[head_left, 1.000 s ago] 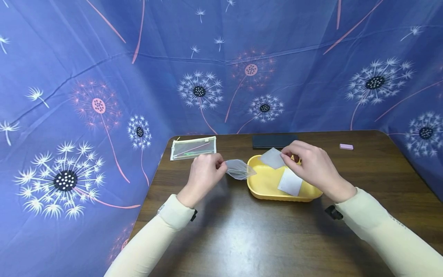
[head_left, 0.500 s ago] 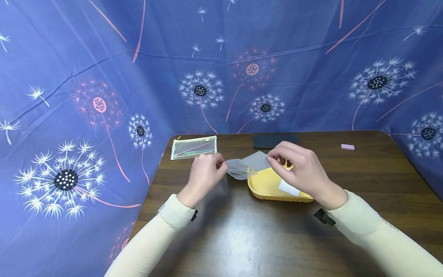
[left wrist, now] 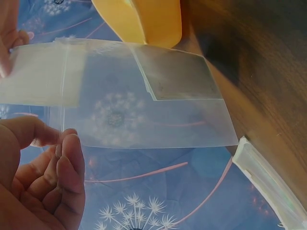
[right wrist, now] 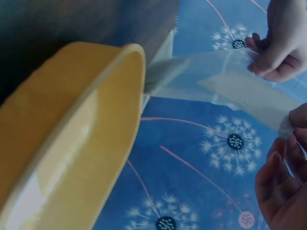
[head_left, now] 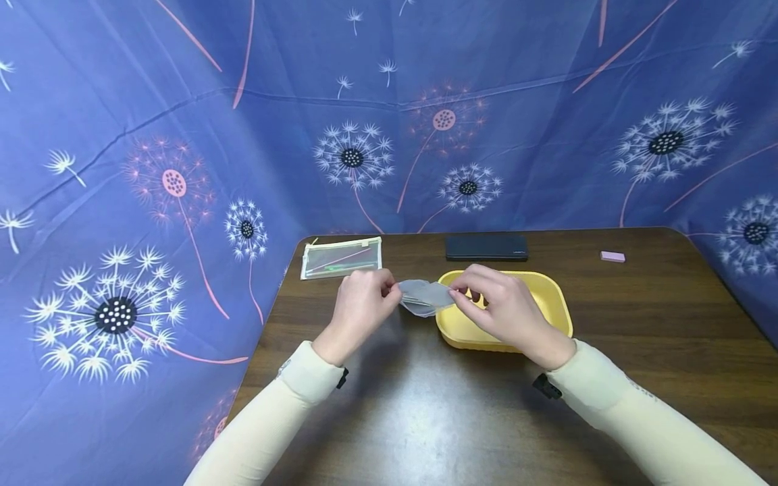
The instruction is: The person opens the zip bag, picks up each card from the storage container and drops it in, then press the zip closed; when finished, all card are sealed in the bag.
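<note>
My left hand (head_left: 362,300) pinches the open edge of a clear plastic zip bag (left wrist: 110,129), held up over the table to the left of the yellow tray (head_left: 562,310). Several thin pale cards (left wrist: 182,79) lie together at the bag's far end. Between the thumb and fingers of my right hand (head_left: 504,304) is another pale card (right wrist: 254,98), its front part inside the bag's mouth. In the left wrist view this card overlaps the bag's zip strip. A white card (right wrist: 29,206) shows inside the tray in the right wrist view; in the head view my right hand hides it.
A clear zip pouch (head_left: 340,260) with thin coloured sticks lies at the table's back left. Behind the tray is a dark flat case (head_left: 486,248). A pink eraser-like block (head_left: 612,256) sits to the right. A blue dandelion-print cloth (head_left: 389,169) hangs behind the table (head_left: 377,418).
My right hand has moved left from over the tray, bringing its card to the bag and into its mouth. The left hand and bag have stayed almost still.
</note>
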`<state>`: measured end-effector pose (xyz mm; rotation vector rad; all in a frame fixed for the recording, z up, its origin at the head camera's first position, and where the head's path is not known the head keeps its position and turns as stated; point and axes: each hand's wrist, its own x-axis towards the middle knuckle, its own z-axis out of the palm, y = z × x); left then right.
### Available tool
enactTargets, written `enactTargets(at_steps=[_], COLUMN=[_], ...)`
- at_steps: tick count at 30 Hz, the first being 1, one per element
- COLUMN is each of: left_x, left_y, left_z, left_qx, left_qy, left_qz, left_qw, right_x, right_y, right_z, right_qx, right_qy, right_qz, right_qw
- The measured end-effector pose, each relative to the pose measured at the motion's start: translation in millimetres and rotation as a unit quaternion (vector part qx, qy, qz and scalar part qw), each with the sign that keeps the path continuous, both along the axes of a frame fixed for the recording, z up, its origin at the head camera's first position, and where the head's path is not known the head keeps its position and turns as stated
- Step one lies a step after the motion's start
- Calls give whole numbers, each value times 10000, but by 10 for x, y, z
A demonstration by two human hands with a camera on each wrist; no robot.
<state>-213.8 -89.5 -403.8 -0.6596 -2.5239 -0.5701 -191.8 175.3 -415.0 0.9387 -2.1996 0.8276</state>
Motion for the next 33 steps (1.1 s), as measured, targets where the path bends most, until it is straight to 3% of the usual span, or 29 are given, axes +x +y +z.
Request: enactTargets(at_steps=[11,25,33], left_x=[4,8,19], left_y=[7,12,19], left_z=[16,14,28], left_qx=[22,38,23], left_qy=[1,54,11], left_qz=[-16,-12,-40], left_qw=[10000,10000,10000], right_x=[-37,-127,-188], right_y=[-149,-311,-355], right_z=[-168,-242,-265], right_qx=[231,389,514], right_qy=[-353,-484,-582], right_qz=[30,-429,-447], right_qw=[9991,9971,9960])
